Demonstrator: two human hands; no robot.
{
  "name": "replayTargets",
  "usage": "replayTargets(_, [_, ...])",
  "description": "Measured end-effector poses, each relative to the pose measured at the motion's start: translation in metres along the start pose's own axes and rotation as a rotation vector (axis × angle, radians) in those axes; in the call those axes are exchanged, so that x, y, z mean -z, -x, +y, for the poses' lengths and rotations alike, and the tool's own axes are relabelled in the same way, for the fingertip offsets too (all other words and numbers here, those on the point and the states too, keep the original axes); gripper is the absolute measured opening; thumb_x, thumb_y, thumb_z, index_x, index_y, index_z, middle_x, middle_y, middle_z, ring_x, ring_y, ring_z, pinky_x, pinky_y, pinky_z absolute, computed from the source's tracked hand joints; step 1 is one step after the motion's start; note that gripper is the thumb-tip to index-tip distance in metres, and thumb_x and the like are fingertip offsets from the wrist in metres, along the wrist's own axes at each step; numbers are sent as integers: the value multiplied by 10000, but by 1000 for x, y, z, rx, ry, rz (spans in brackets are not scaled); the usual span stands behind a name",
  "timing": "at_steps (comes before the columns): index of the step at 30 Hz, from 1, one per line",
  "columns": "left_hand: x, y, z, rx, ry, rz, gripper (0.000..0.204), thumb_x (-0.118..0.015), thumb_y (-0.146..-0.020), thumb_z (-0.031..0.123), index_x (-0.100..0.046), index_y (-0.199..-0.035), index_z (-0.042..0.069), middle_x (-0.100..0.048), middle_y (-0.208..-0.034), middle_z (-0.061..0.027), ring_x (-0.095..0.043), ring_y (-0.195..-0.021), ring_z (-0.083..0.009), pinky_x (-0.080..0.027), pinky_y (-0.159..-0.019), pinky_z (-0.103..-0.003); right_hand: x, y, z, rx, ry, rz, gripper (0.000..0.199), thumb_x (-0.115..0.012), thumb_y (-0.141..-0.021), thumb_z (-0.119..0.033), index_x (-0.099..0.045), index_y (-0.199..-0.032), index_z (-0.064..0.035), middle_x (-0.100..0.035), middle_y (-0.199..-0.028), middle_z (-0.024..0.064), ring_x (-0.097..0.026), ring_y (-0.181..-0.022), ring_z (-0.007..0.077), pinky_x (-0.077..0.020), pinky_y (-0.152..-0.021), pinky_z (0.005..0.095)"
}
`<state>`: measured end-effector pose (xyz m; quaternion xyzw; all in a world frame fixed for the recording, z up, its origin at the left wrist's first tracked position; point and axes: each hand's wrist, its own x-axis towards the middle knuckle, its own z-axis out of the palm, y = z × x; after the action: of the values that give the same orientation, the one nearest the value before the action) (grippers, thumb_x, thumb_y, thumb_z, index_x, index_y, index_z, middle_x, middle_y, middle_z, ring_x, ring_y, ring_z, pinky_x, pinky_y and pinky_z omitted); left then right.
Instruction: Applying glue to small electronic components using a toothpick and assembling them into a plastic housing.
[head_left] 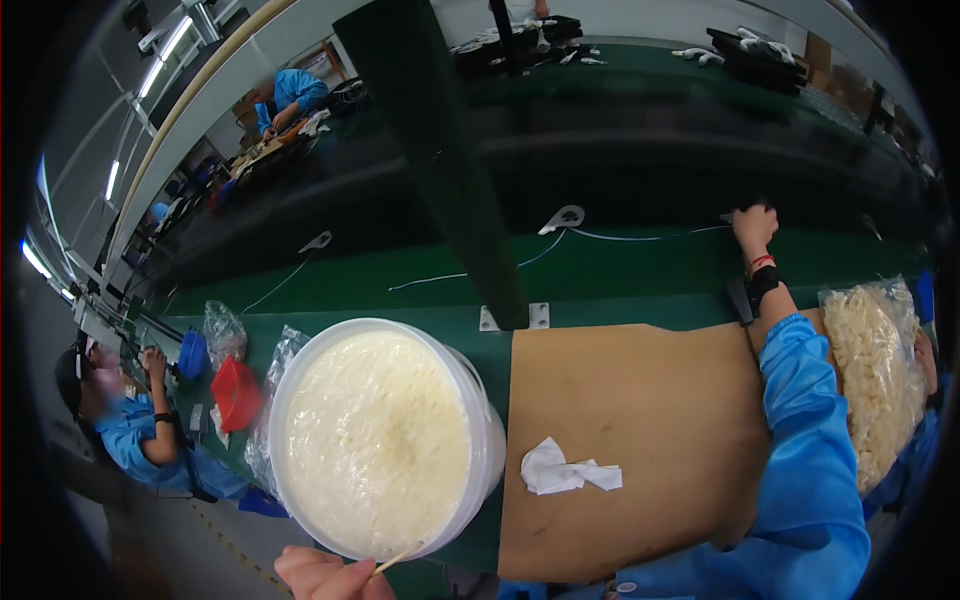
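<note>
My left hand [333, 574], at the lower edge, pinches a thin wooden stick [398, 558]. The stick's tip lies at the near rim of a large white bucket [487, 440], which is filled with a cream-coloured, glossy paste [375, 440]. My right arm stretches far forward over the dark belt. There my right hand [755, 228] is closed around a small part, mostly hidden by the fingers; a thin pale wire [650, 239] runs left from it. Left of that hand, a grey-white teardrop-shaped part [563, 218] with its own wire lies on the belt.
A brown cardboard sheet [640, 400] bears a crumpled white tissue [560, 470]. A green post [430, 150] rises behind the bucket. At right stands a clear bag of pale pieces [875, 380]. A red bin [236, 393] and plastic bags lie left. Another wired part [318, 241] rests farther left; co-workers sit nearby.
</note>
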<state>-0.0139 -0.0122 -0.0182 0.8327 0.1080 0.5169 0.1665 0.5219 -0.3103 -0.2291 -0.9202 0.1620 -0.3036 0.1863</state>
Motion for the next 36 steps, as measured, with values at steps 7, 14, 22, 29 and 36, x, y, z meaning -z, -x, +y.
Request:
replayTargets(7, [1, -7, 4, 171, -192, -202, 86, -654, -764, -40, -658, -849, -31, -581, -800, -119, -513, -817, -258, -406, -761, -360, 3, 67, -118, 657, -317, -769, 684, -659, -818, -303, -419, -1352, 50, -487, -1301, 305, -494, -1204, 410, -413, -1009, 401])
replayTargets(14, [11, -17, 3, 157, -340, -301, 143, -678, -717, -43, -686, -838, 31, -567, -773, -79, -507, -786, -258, -390, -772, -359, 5, 110, -169, 815, -445, -754, 592, -698, -804, -232, -493, -1287, 44, -590, -1177, 260, -576, -1094, 373, -467, -940, 378])
replayTargets(22, [20, -18, -5, 111, -353, -391, 180, -700, -664, -8, -692, -831, 60, -508, -748, -59, -492, -784, -241, -360, -770, -351, 25, 102, -155, 658, -565, -950, 490, -770, -720, -244, -636, -1111, 19, -658, -1045, 178, -644, -980, 278, -502, -864, 329])
replayTargets(29, [18, -19, -8, 77, -316, -428, 185, -694, -656, -10, -685, -826, 63, -503, -772, -62, -488, -801, -249, -349, -775, -358, 28, 105, -136, 773, -530, -917, 548, -777, -716, -186, -587, -1193, 7, -641, -1094, 177, -631, -1009, 267, -492, -892, 330])
replayTargets(36, [14, -16, -11, 95, -299, -402, 177, -692, -661, -10, -681, -821, 65, -502, -764, -57, -487, -805, -244, -337, -768, -350, 43, 108, -133, 719, -649, -903, 555, -768, -735, -129, -530, -1224, -15, -639, -1051, 141, -623, -1009, 232, -488, -891, 323])
